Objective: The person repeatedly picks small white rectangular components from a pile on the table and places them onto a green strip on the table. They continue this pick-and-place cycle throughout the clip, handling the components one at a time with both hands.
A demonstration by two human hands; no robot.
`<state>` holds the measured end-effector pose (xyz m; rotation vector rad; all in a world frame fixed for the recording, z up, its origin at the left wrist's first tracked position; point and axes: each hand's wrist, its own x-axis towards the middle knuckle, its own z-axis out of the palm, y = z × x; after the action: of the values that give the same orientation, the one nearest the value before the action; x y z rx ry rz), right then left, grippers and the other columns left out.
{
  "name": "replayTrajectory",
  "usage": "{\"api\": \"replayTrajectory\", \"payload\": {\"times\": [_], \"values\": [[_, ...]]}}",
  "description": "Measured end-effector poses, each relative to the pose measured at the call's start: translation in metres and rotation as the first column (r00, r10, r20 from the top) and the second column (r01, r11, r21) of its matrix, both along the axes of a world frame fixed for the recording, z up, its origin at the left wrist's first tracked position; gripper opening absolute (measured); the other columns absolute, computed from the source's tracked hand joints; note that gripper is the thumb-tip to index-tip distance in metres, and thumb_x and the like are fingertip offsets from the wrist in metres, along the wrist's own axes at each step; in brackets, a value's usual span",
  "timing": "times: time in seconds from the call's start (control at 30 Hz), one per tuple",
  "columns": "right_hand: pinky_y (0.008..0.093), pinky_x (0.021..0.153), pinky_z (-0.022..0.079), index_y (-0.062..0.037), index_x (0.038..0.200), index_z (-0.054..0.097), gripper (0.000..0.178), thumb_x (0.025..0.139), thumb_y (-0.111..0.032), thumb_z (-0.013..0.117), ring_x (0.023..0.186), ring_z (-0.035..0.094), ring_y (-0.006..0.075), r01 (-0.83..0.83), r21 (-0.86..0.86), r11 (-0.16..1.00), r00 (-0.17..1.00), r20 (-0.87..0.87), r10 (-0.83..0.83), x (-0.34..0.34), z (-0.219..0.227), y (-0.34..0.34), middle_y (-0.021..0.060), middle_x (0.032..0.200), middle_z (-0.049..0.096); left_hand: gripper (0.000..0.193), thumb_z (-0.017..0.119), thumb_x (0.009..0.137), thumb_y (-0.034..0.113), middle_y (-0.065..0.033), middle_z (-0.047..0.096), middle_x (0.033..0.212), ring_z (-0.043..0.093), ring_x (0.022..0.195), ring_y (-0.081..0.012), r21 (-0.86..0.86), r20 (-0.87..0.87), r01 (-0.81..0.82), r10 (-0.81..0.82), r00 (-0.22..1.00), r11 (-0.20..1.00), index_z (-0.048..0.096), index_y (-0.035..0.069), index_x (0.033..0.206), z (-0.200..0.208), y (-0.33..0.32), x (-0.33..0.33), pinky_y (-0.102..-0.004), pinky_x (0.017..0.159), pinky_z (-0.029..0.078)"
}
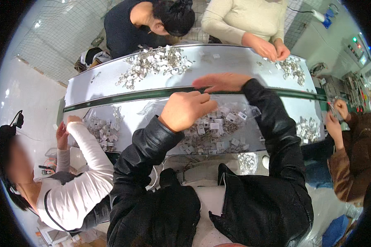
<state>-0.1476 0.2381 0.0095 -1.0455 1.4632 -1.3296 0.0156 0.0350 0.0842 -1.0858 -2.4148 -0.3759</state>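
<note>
My left hand (pixel 187 110) is above the near side of the table, its fingers curled closed; what they hold, if anything, is hidden. Farther out, my right hand (pixel 224 82) reaches across the green strip (pixel 152 95) along the table's middle. Its fingers are stretched out and slightly blurred, with nothing seen in them. Below both hands lies a heap of small metal pieces with white tags (pixel 214 126). Clear plastic film (pixel 151 106) spreads around this heap, close to my left hand; whether the hand touches it I cannot tell.
A large tagged heap (pixel 154 66) lies across the strip, with smaller heaps at far right (pixel 292 71), near left (pixel 103 133) and near right (pixel 308 129). Co-workers sit at left (pixel 76 185), far side (pixel 132 29) (pixel 243 20) and right (pixel 352 152), their hands near the heaps.
</note>
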Motion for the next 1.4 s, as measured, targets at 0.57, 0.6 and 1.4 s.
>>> {"api": "replayTrajectory", "payload": {"times": [0.57, 0.6, 1.4], "values": [[0.0380, 0.120, 0.034, -0.0011, 0.153, 0.044, 0.056, 0.111, -0.038, 0.039, 0.146, 0.041, 0.0225, -0.494, -0.081, 0.865, 0.869, -0.014, 0.495, -0.008, -0.033, -0.083, 0.0132, 0.159, 0.043, 0.030, 0.084, 0.063, 0.012, 0.0067, 0.052, 0.069, 0.049, 0.055, -0.0089, 0.097, -0.329, 0.076, -0.040, 0.944, 0.992, 0.075, 0.014, 0.092, 0.038, 0.012, -0.043, -0.0234, 0.044, 0.041], [0.0381, 0.120, 0.034, -0.0012, 0.153, 0.044, 0.057, 0.110, -0.038, 0.039, 0.146, 0.041, 0.0226, -0.495, -0.088, 0.864, 0.868, -0.018, 0.496, -0.008, -0.033, -0.082, 0.0133, 0.159, 0.043, 0.030, 0.085, 0.063, 0.011, 0.0064, 0.050, 0.068, 0.047, 0.054, -0.0089, 0.094, -0.350, 0.104, -0.065, 0.935, 0.990, 0.075, 0.014, 0.091, 0.041, 0.013, -0.043, -0.0232, 0.044, 0.040], [0.0412, 0.125, 0.025, -0.0024, 0.156, 0.040, 0.073, 0.107, -0.056, 0.036, 0.151, 0.033, 0.0243, -0.539, -0.103, 0.836, 0.842, -0.077, 0.533, 0.004, -0.025, -0.063, 0.0150, 0.163, 0.037, 0.039, 0.082, 0.054, 0.020, 0.0004, 0.054, 0.061, 0.052, 0.051, -0.0137, 0.037, -0.333, 0.010, 0.003, 0.943, 0.999, 0.082, 0.007, 0.090, 0.136, -0.013, -0.017, -0.0275, 0.046, 0.036]]}}
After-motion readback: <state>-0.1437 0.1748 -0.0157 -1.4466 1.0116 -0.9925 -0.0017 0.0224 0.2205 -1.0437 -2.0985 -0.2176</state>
